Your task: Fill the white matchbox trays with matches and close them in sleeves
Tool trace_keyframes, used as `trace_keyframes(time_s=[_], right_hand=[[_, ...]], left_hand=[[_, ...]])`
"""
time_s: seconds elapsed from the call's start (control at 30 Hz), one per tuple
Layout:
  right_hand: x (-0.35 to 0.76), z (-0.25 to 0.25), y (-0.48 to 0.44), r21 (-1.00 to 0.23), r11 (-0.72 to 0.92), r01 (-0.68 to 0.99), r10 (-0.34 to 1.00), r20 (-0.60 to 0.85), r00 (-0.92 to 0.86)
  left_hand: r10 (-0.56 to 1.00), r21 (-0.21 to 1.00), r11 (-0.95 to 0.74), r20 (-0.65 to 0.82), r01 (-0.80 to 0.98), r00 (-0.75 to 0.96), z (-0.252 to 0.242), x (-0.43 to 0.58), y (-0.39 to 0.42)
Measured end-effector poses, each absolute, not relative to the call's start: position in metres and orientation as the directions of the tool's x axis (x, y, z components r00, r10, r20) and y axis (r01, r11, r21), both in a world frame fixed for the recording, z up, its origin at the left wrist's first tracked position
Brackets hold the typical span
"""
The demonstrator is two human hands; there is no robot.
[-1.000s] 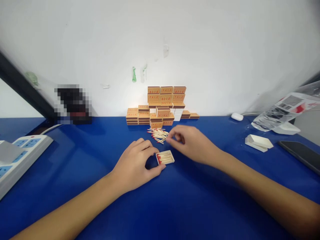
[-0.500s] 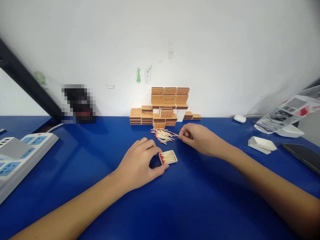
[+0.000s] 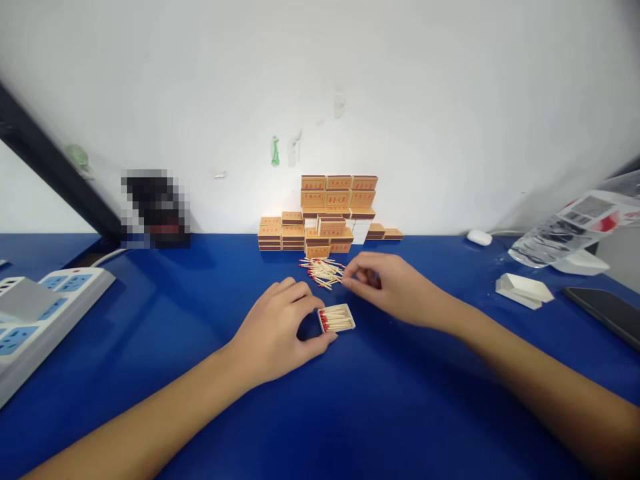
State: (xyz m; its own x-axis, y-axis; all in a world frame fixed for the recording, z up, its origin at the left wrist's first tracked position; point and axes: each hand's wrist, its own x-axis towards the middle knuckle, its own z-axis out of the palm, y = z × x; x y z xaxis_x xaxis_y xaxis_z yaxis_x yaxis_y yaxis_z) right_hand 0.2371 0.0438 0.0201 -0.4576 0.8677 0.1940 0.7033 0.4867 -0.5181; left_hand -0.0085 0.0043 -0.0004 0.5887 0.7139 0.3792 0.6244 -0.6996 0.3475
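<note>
Left hand point(image 3: 275, 330) clamps the tray point(image 3: 346, 329), best kept steady; right hand point(image 3: 387, 285), pinch indiscernible, is at the match pile point(image 3: 323, 271).

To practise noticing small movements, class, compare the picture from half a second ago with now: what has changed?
The right hand has moved left, in against the right side of the loose matches; whether it holds a match is unclear. The left hand stays at the left end of the matchbox tray, and the stacked matchboxes look unchanged.
</note>
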Motion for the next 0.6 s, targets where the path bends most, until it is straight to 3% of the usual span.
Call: trace_keyframes(time_s=[0.1,0.2,0.47,0.6], right_hand=[[0.247,0.01,0.068,-0.433,0.375,0.82,0.926,0.208,-0.314],[0.253,0.004,0.081,-0.368,0.344,0.864,0.938,0.168,-0.302],[0.267,0.011,0.071,-0.377,0.38,0.845,0.923,0.1,-0.371],[0.26,0.025,0.05,-0.472,0.444,0.762,0.887,0.112,-0.448]], left_hand=[[0.707,0.35,-0.707,0.379,0.615,0.597,0.001,-0.009,0.003],[0.704,0.345,-0.71,0.373,0.614,0.604,0.001,-0.009,0.003],[0.738,0.363,-0.674,0.342,0.643,0.581,0.002,-0.009,0.004],[0.74,0.355,-0.673,0.348,0.649,0.576,0.002,-0.009,0.005]])
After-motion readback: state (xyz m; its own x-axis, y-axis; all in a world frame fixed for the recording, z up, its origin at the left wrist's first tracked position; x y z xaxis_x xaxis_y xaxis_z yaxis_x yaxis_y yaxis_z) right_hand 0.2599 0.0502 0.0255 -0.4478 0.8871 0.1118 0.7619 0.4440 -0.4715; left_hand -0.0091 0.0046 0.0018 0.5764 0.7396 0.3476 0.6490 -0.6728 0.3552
